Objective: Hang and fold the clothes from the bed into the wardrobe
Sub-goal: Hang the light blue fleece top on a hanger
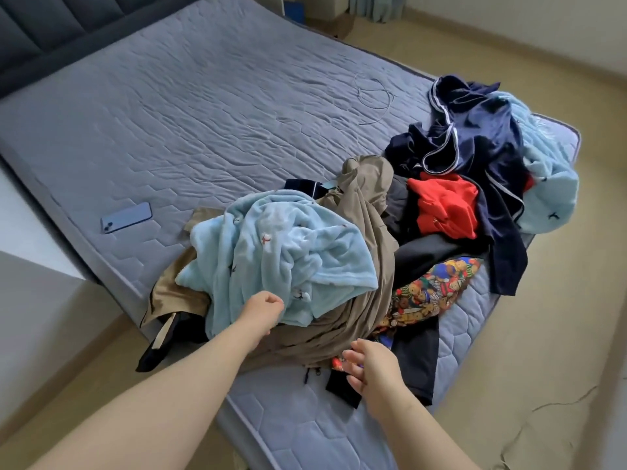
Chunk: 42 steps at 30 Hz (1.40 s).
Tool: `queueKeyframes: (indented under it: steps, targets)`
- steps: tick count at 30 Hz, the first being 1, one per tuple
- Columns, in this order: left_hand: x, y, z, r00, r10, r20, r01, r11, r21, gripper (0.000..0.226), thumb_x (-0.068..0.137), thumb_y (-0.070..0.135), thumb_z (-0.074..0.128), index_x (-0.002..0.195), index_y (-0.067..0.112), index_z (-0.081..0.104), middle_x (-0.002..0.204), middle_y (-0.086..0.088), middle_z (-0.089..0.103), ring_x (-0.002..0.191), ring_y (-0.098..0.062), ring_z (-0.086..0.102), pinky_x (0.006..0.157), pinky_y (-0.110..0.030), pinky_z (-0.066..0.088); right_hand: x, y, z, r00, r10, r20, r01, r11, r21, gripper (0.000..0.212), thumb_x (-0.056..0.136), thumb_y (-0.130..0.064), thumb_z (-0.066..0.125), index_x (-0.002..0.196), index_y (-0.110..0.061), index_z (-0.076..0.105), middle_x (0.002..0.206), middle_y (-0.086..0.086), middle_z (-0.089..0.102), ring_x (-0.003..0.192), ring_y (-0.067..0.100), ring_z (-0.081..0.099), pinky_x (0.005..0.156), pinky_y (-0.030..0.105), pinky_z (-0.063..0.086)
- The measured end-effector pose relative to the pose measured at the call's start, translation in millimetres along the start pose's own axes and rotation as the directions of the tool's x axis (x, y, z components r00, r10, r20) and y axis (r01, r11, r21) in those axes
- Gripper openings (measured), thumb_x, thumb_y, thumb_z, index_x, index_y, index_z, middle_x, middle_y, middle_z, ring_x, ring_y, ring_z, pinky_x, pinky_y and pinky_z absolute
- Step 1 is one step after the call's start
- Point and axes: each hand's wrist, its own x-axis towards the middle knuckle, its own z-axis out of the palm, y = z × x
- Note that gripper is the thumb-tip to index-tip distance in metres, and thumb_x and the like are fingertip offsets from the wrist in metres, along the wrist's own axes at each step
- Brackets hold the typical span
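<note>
Left hand (pixel 264 312): grasping the edge of the blue fleece (pixel 281 245), frame centre | Right hand (pixel 371 368): released, fingers loose, just beside the tan garment (pixel 366 239) | Clothes pile (pixel 417 256): on the bed (pixel 169 106), centre to right | Phone (pixel 126 217): on the bed, left.

The floor (pixel 526 317) is pale tan, with a thin crooked line (pixel 543 407) low on the right; a white wall (pixel 559 22) runs along the far side; the bed (pixel 169 113) is grey-blue, with a dark padded headboard (pixel 44 28); the light is soft.
</note>
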Motion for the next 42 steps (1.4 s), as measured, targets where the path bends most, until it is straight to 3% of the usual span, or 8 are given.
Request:
queueKeyframes:
  steps: [4,7,10,14,19,24,36,42]
  targets:
    - [48,10,2,0.999,0.033,-0.020,-0.032,0.999,0.042,0.019,0.090,0.018,0.051,0.074,0.025,0.058,0.113,-0.009,0.050,0.067,-0.016,0.046,0.054,-0.023,0.040,27,-5,23,1.000,0.025,0.000,-0.025,0.999,0.029,0.015,0.091,-0.004,0.043,0.081,-0.009,0.052,0.056,0.003,0.047,0.035,0.009,0.032,0.041,0.017,0.022]
    - [73,12,5,1.000,0.015,-0.016,-0.016,0.999,-0.037,0.015,0.088,0.021,0.055,0.076,0.028,0.061,0.126,-0.008,0.042,0.086,-0.018,0.049,0.079,-0.034,0.048,39,-5,35,0.999,0.045,-0.008,-0.045,0.999,0.027,0.013,0.090,-0.005,0.044,0.082,-0.008,0.054,0.052,0.002,0.049,0.029,0.008,0.035,0.039,0.015,0.025]
    - [94,15,4,0.997,-0.006,0.082,0.012,0.997,-0.073,0.012,0.089,0.028,0.057,0.100,0.030,0.063,0.145,-0.005,0.019,0.124,-0.023,0.035,0.099,-0.034,0.036,50,-7,43,0.998,0.051,-0.025,-0.050,0.998,0.032,0.014,0.090,-0.007,0.047,0.078,-0.012,0.054,0.039,-0.003,0.050,0.025,0.007,0.037,0.034,0.014,0.029]
    - [113,11,8,0.969,-0.035,0.244,0.074,0.985,-0.155,0.052,0.087,0.028,0.062,0.136,0.024,0.045,0.152,-0.002,0.015,0.137,-0.022,0.023,0.105,-0.037,0.025,62,-3,46,0.998,0.042,-0.048,-0.041,0.999,0.013,0.013,0.091,-0.013,0.049,0.081,-0.013,0.056,0.046,-0.004,0.056,0.033,0.008,0.047,0.039,0.019,0.038]
    - [108,-2,-3,0.989,0.069,0.133,-0.037,0.973,-0.230,0.055,0.083,0.015,0.068,0.133,0.013,0.046,0.137,-0.004,0.039,0.121,-0.018,0.042,0.090,-0.026,0.035,56,6,50,0.997,0.036,-0.074,-0.038,0.999,-0.022,0.011,0.090,-0.012,0.050,0.084,-0.012,0.058,0.048,-0.002,0.061,0.036,0.009,0.050,0.047,0.021,0.040]
    - [78,0,-51,0.979,0.013,-0.205,-0.102,0.898,-0.428,0.014,0.080,0.009,0.070,0.078,0.018,0.061,0.081,0.005,0.059,0.082,-0.015,0.054,0.065,-0.021,0.042,25,-6,70,0.999,-0.035,-0.017,0.034,0.998,-0.055,0.012,0.091,-0.009,0.048,0.083,-0.010,0.056,0.052,0.000,0.055,0.031,0.008,0.042,0.040,0.017,0.033]
    - [-57,55,-151,0.954,0.291,-0.068,-0.242,0.617,-0.749,0.026,0.080,-0.008,0.061,0.070,0.015,0.053,0.069,-0.003,0.059,0.065,-0.016,0.057,0.059,-0.027,0.048,-84,-47,101,0.867,-0.401,0.294,0.482,0.826,-0.294,0.038,0.092,-0.003,0.045,0.122,-0.025,0.045,0.086,0.009,0.055,0.062,0.017,0.052,0.048,0.023,0.042]
    - [-152,70,-163,0.886,0.444,-0.136,-0.323,0.379,-0.867,0.026,0.084,-0.009,0.053,0.073,0.015,0.055,0.062,-0.004,0.064,0.055,-0.014,0.063,0.052,-0.023,0.052,-133,-54,90,0.600,-0.596,0.534,0.800,0.462,-0.383,0.095,0.075,-0.010,0.072,0.148,-0.031,0.014,0.148,0.004,0.028,0.133,0.026,0.034,0.106,0.047,0.036]
